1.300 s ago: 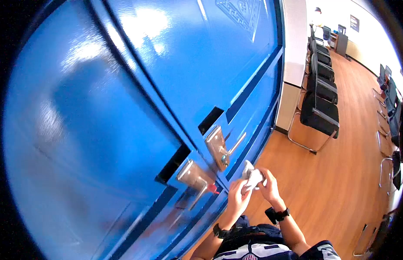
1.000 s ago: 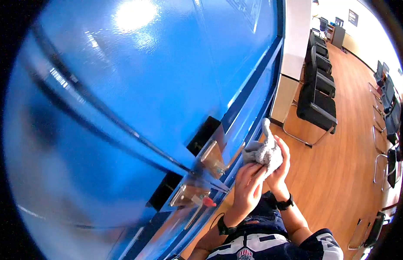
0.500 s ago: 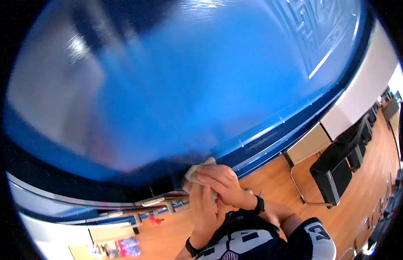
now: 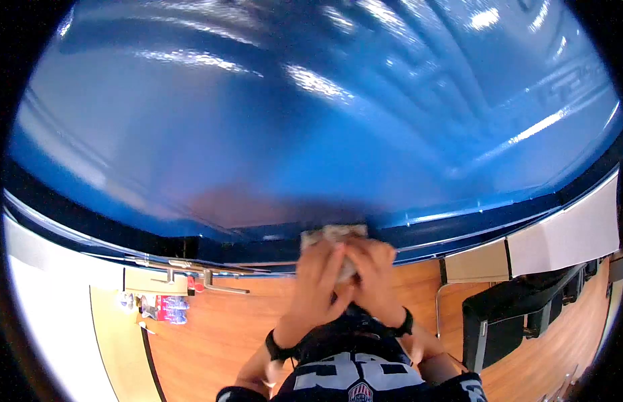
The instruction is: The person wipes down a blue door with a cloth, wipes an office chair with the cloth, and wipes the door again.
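Note:
A light, crumpled cloth [image 4: 333,232] is pressed against the dark lower border of a large glossy blue panel [image 4: 311,154]. My left hand [image 4: 316,278] has its fingers over the cloth from the left. Beside it my right hand [image 4: 373,271] grips the cloth from the right, and the fingertips of both hands nearly meet. Part of the cloth also shows between the palms. Most of it is hidden under the fingers. Dark bands circle both wrists.
A metal lever handle [image 4: 224,287] juts out at the left. Red and blue packages [image 4: 172,309] lie near a pale wooden board. Black chairs [image 4: 496,321] and a white-topped table [image 4: 566,224] stand at the right on a wooden floor [image 4: 218,342].
The view has turned, so the panel's border lies more level. Both hands and the cloth sit slightly right and higher in view, and my right hand has come more alongside the left.

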A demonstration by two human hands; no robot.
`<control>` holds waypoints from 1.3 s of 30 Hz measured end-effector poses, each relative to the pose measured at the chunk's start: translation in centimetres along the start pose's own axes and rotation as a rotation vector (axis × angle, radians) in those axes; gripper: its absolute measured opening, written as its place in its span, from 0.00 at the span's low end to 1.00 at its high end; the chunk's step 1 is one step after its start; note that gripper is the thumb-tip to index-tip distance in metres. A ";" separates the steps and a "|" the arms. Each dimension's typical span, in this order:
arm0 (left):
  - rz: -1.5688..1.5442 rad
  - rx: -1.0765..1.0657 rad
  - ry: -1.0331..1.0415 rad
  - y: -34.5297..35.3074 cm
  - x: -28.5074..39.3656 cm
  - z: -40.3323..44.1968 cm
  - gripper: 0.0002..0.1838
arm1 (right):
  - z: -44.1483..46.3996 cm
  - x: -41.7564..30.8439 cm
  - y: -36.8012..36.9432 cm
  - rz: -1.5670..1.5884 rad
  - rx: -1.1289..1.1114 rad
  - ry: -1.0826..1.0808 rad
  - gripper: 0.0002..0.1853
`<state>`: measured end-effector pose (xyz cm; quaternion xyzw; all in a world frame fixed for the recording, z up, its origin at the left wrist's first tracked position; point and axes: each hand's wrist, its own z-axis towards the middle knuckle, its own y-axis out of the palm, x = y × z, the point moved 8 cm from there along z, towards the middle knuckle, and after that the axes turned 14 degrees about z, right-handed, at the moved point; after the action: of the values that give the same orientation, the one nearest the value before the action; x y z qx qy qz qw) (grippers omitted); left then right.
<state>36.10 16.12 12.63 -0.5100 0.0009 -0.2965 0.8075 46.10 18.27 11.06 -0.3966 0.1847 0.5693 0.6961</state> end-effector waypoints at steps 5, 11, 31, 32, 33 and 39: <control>-0.152 -0.028 0.243 6.0 7.5 5.6 0.38 | -2.4 2.9 -10.0 -0.318 0.193 0.098 0.29; -0.197 0.058 0.323 11.0 15.1 9.7 0.34 | -4.7 5.9 -18.4 -0.512 0.392 0.289 0.26; -0.390 0.152 0.219 4.3 4.0 3.5 0.29 | -5.1 2.1 -5.7 -0.587 0.145 0.307 0.41; -0.348 0.150 0.225 3.9 3.0 2.9 0.28 | -4.8 1.6 -4.6 -0.569 0.152 0.257 0.41; -0.321 0.143 0.210 3.2 1.9 2.3 0.29 | -4.1 0.8 -3.5 -0.546 0.137 0.221 0.41; -0.140 0.225 0.049 -2.1 -4.6 -1.8 0.24 | -0.9 -2.8 4.4 -0.423 0.032 0.075 0.36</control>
<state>30.79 16.16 12.11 -0.4075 -0.0485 -0.3628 0.8366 41.32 15.96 10.96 -0.4363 0.1319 0.3924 0.7990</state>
